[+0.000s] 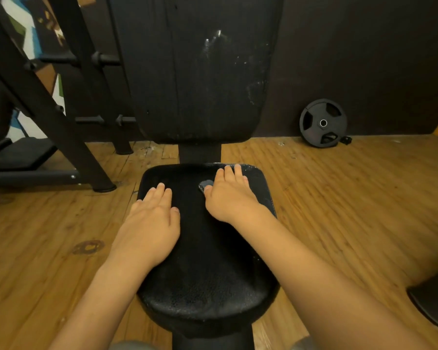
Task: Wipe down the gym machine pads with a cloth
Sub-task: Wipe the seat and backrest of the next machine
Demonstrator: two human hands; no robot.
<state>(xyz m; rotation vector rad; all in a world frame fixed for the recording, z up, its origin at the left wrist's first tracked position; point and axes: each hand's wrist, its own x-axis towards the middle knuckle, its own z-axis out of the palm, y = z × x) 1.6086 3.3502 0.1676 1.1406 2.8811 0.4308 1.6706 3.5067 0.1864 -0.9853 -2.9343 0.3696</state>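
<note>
Head view: left hand (149, 223) rests flat and empty on the seat pad (208, 286); right hand (230, 195), fingers straight, presses a dark cloth (206, 184), best swept edge to edge.

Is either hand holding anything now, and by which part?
Nothing is gripped. The right hand lies flat, pressing a small dark grey cloth onto the black padded seat; only its edge shows beside the thumb. The left hand rests bare.

Wooden plank floor (339, 198), dark wall (364, 59), leaning weight plate (323, 123), black frame (48, 109)
</note>
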